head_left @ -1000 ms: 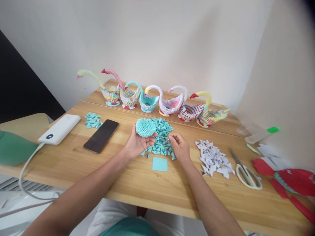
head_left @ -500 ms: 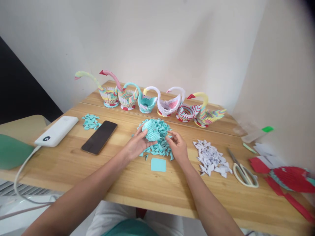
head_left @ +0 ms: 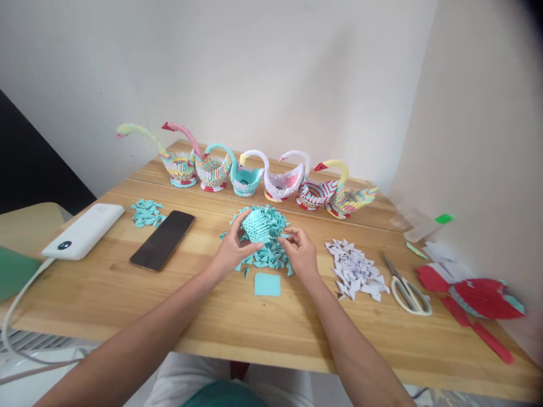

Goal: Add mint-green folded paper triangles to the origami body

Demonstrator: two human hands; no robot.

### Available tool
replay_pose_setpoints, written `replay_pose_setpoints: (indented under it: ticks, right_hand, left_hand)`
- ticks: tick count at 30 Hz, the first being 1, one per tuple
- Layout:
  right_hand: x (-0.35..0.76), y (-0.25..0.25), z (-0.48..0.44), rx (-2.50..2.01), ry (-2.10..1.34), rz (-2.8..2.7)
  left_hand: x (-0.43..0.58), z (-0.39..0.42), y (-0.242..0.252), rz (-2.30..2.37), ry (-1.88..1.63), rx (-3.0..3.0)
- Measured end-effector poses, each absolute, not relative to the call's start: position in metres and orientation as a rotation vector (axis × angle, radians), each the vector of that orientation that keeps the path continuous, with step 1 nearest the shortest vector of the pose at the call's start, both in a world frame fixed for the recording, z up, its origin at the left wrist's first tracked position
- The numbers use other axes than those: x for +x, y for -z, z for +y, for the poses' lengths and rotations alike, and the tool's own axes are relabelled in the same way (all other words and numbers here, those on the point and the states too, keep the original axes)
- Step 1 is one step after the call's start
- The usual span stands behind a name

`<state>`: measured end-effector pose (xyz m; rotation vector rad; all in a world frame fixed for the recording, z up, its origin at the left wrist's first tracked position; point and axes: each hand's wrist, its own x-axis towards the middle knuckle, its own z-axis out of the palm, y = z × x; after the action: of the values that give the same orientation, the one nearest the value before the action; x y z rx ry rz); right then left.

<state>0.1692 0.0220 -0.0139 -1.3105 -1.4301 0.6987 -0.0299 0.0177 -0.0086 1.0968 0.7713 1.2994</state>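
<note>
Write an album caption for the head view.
Left fingers holding a turquoise paper piece, with six paper swans lined up behind.

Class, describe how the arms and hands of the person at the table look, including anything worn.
The left hand and right hand are ungloved, with no ring visible. Both forearms are bare, slender and tapering toward the wrists, with no sleeve, watch or bracelet in view. A teal top shows at the bottom edge.
</note>
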Motion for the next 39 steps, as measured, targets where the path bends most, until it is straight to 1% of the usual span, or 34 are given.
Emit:
replay_pose_setpoints:
  ticks: [16,20,25,28,33,39]
  right_hand:
    - [0.17,0.012,0.021,-1.294,-0.67,-1.467]
    - [0.169,0.009,0.021,-1.298,-0.686,-1.407]
    - [0.169,0.005,0.019,-1.29,-0.669,-1.434]
    - [0.169,0.004,0.019,-1.265,-0.664,-1.422]
    - [0.169,0.005,0.018,-1.275,-0.635,-1.402]
    - [0.168,0.006,0.016,-1.281,-0.606,-1.446]
  left_hand:
    - [-0.031,0.013,0.016,0.979,-1.316,1.457]
    - [-0.032,0.015,0.001,1.047,-1.347,1.658]
    - [-0.036,0.026,-0.019,0.987,-1.293,2.063]
    - [-0.042,0.032,-0.008,1.014,-1.244,2.233]
    - [-0.054,0.031,0.02,1.041,-1.308,2.271]
    - [-0.06,0.032,0.023,0.992,-1.389,2.215]
